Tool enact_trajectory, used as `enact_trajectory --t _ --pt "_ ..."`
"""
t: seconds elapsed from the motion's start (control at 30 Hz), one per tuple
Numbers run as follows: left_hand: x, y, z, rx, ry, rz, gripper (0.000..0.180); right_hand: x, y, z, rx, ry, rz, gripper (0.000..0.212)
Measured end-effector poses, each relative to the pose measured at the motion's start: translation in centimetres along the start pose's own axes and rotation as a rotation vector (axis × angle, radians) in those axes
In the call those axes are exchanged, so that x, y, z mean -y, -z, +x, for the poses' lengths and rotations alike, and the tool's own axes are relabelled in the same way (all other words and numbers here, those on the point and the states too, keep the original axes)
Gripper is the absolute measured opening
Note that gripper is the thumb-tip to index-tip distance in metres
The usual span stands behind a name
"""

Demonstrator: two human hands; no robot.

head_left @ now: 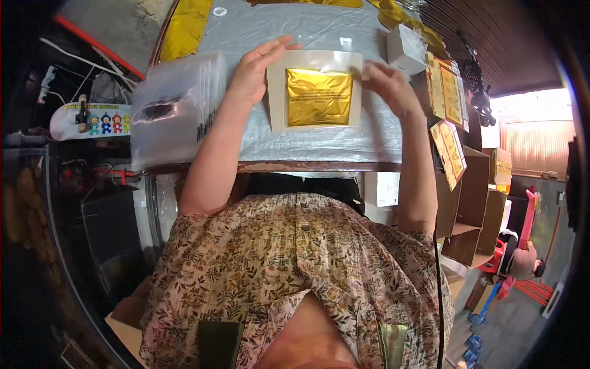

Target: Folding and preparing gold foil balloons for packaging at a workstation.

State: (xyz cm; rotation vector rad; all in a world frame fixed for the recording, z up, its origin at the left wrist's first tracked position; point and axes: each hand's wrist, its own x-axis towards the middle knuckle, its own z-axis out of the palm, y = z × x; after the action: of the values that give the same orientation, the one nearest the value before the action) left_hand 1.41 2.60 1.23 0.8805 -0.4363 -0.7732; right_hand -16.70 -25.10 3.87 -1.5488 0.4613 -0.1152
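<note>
A shiny gold foil packet (319, 97) lies on a pale beige card (278, 117) in the middle of the table. Along the card's upper left edge is my left hand (255, 71), its fingers stretched out and open; whether it touches the card I cannot tell. My right hand (393, 86) hovers just beyond the card's right edge with loosely bent fingers, slightly blurred, and nothing shows in them. To the left, partly behind my left forearm, rests a stack of clear plastic sleeves (172, 104).
A white box (405, 49) stands at the back right, beside decorated yellow-and-red cards (445, 92) at the table's edge. Gold sheeting (187, 27) covers the far left corner. Cardboard boxes (473, 190) are at the right, and a skateboard (95, 120) at the left.
</note>
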Motion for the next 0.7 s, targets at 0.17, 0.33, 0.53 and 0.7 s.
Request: enact_trajectory --t 0.17,0.33,0.53,0.7 --pt "1.0 0.7 0.3 -0.017 0.11 0.057 0.041 -4.0 -1.3 2.1 -0.052 -0.037 0.269 0.033" --pt "2.5 3.0 0.0 -0.168 0.038 0.415 0.043 -3.8 -2.5 2.2 -0.119 0.026 -0.081 0.026" --pt "1.1 1.1 -2.3 -0.116 -0.587 1.451 0.027 -3.3 -6.8 -1.2 -0.511 0.744 -0.965 0.026" --pt "2.6 1.0 -1.0 0.246 -0.52 1.408 0.017 -4.5 -7.4 -0.3 -0.131 0.76 -0.902 0.015"
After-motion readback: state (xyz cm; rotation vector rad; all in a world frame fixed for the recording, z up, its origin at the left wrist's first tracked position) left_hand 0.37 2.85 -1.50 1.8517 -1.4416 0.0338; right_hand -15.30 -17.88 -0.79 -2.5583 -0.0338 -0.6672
